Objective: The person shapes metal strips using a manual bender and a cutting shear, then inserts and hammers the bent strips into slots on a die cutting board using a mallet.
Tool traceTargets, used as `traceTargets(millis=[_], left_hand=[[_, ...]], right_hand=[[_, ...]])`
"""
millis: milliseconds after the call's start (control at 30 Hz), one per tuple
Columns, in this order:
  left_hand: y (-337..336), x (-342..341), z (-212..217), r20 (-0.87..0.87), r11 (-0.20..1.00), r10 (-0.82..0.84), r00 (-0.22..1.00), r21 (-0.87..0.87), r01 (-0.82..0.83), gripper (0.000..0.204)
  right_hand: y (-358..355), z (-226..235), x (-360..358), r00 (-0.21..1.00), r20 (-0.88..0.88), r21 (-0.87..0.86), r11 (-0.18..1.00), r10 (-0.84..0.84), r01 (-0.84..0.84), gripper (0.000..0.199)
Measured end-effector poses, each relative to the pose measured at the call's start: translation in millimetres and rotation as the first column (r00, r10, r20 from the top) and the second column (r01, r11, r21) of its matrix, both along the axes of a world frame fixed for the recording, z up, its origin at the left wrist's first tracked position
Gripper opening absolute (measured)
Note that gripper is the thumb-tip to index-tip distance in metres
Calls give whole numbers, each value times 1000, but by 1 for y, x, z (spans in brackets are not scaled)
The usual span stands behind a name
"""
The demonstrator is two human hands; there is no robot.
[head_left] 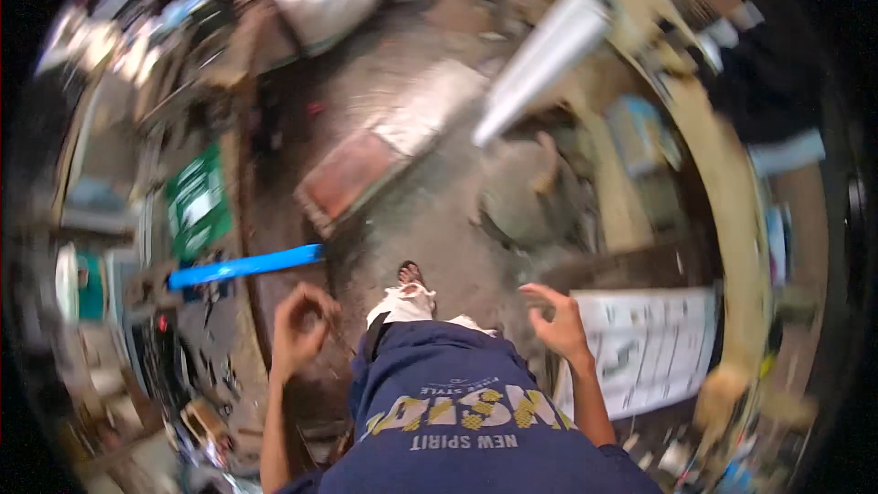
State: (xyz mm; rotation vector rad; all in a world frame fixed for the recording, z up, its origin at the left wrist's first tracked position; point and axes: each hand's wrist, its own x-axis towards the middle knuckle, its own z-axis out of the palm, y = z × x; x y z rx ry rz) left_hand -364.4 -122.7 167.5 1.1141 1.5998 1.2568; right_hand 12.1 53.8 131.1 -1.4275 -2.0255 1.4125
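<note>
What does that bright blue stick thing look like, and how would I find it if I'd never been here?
Start at the cluttered workbench along the person's left side. Just above the left hand, a long flat bar pokes out from the bench toward the floor. It is the only bright blue, straight, strip-shaped thing there; the green board beyond it is wide and flat.

My left hand (300,318) is up in front of me with the fingers curled in, almost like a loose fist. I cannot tell if it holds anything. My left arm comes up from the bottom and is bare. My right hand (556,318) is up too, out to the side, open, with the fingers bent and spread. My right arm is bare and slants up from my shirt sleeve.
</note>
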Motion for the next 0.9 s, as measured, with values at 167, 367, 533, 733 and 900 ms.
traceTargets(millis=[167, 367, 533, 733, 900], left_hand=[[39, -120, 13, -361, 890, 447, 818, 91, -446, 23], [42, -191, -100, -788, 760, 363, 497, -58, -647, 34], [63, -187, -80, -813, 473, 247, 527, -374, -798, 44], [65, -194, -97, -744, 347, 318, 587, -485, -803, 35], [156, -232, -117, -496, 382, 634, 593, -466, -798, 22]], right_hand=[[90, -97, -103, 997, 65, 37, 998, 50, -52, 50], [158, -234, -161, 849, -236, -555, 651, 473, -518, 91], [292, -181, -258, 939, -78, -904, 373, 335, -208, 86], [423, -69, -362, 899, -259, -912, 218, 353, -348, 87], [478, -14, -504, 773, 267, -36, 808, 575, -588, 67]])
